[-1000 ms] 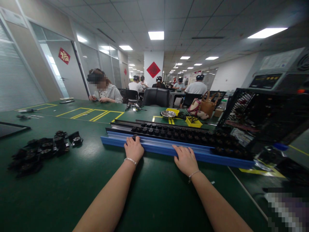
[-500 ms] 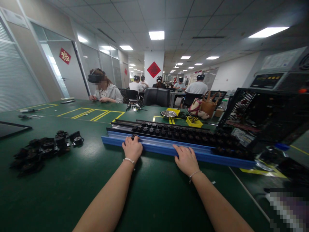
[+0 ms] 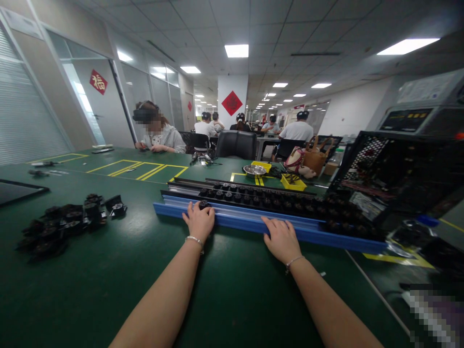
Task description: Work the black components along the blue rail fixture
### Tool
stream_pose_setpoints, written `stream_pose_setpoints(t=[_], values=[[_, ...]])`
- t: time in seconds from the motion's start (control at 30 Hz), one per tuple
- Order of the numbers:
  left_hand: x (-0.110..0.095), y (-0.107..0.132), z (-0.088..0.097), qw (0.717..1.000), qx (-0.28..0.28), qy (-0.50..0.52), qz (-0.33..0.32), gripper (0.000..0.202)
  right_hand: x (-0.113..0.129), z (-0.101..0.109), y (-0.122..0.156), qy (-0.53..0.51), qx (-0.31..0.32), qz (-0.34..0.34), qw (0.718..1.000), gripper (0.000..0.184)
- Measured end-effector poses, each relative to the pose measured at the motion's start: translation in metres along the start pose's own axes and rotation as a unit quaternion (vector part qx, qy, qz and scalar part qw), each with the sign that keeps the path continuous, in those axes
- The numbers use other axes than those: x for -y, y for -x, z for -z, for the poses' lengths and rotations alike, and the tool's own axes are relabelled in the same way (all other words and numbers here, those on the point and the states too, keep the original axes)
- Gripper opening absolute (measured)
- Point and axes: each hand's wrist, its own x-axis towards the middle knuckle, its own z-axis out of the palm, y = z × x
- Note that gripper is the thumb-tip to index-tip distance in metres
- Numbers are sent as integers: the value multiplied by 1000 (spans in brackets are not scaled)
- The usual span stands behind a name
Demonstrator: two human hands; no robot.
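A long blue rail (image 3: 239,224) lies across the green table (image 3: 108,280) in front of me. Behind it black rails carry a row of small black parts (image 3: 268,202). My left hand (image 3: 199,222) rests on the blue rail near its left end, fingers curled over a small black part (image 3: 204,205) that sits in the rail. My right hand (image 3: 282,239) lies on the rail's middle, fingers curled over its front edge. A bracelet circles each wrist.
A heap of loose black parts (image 3: 68,223) lies at the left. A black mesh crate (image 3: 398,169) stands at the right, with a machine behind it. A metal bowl (image 3: 254,170), yellow bins (image 3: 292,182) and bags sit beyond. A seated person (image 3: 157,135) works at the far left.
The view has tilted slightly. Both hands stay on the blue rail, the left one shifted a little along it with the black part under its fingers.
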Motion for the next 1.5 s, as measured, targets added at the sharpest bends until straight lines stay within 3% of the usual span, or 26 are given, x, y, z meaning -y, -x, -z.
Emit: stream_pose_setpoints(t=[1.5], values=[[8,-5,-5,999,-42,20,19,29,2,1,0,-9,-10,-6,1000,45]])
